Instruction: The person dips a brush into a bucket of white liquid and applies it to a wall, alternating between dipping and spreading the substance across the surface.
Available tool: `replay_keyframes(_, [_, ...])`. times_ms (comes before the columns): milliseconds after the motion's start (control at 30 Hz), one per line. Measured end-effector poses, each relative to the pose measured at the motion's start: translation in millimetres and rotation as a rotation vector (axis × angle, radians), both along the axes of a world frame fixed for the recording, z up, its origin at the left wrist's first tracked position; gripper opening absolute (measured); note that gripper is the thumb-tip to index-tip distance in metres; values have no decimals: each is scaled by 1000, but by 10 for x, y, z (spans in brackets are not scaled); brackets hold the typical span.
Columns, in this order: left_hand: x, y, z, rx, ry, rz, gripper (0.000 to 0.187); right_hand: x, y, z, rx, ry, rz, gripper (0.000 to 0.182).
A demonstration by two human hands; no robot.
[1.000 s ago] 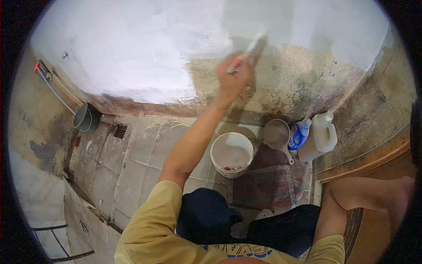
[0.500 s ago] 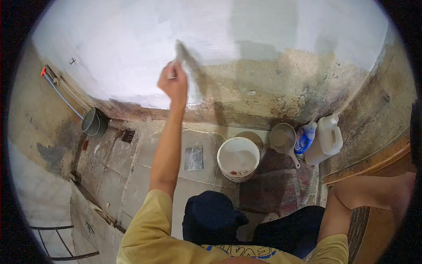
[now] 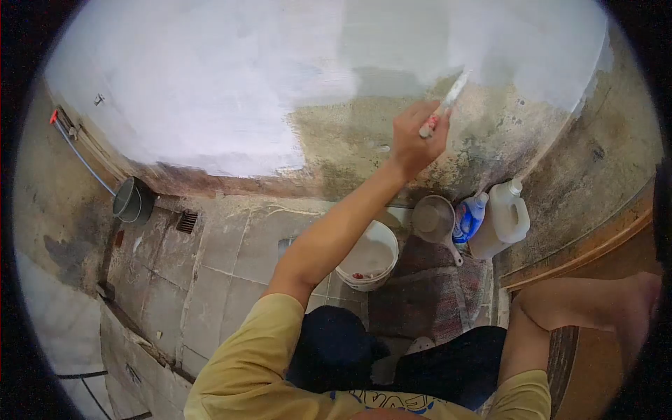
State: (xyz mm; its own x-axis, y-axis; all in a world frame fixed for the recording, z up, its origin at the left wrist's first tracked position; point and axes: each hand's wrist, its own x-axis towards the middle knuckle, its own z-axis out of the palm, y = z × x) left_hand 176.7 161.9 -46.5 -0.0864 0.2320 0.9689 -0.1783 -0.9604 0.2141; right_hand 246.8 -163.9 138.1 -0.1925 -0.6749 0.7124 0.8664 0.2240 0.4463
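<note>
My left hand (image 3: 421, 136) is closed around the pale and red handle of a flat brush-like tool (image 3: 456, 89). The tool's white-coated end points up and right, by the lower edge of the white coat on the wall (image 3: 210, 91); contact cannot be made out. Below this hand, stained bare wall (image 3: 350, 133) shows. A white bucket (image 3: 393, 246) with pale liquid and a small red item inside stands on the floor, partly behind my left forearm. My right hand (image 3: 638, 304) is at the far right edge, dim, its fingers unclear.
A handled pan or dipper (image 3: 432, 218), a blue bottle (image 3: 469, 218) and a whitish jug (image 3: 509, 218) stand along the wall, right of the bucket. A dark bucket (image 3: 133, 201) and a floor drain (image 3: 187, 222) are at left. A reddish mat (image 3: 420, 301) lies below the dipper.
My left hand has moved right with the tool, from the white-coated area to the stained part of the wall. My left forearm now covers part of the bucket. The view has shifted slightly.
</note>
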Motion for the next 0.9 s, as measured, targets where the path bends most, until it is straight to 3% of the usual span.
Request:
replay_keyframes(200, [-151, 283, -157, -210, 72, -29, 17, 5, 27, -18, 21, 37, 50, 48])
replay_keyframes(267, [-291, 301, -140, -392, 102, -90, 17, 13, 20, -18, 8, 36, 61, 48])
replay_keyframes(433, [-966, 733, -138, -412, -32, -95, 16, 27, 40, -56, -55, 6, 85, 49])
replay_keyframes(633, [-2247, 1145, -105, -439, -83, 77, 19, -120, 329, -48, 40, 70, 131, 43])
replay_keyframes(767, [-3163, 1434, -226, -503, -104, 366, 22, 16, 289, -87, -59, 1, 37, 40])
replay_keyframes(900, [-3552, 1459, -215, -509, -202, 549, 21, -127, 436, -70, 1, 76, 45, 38])
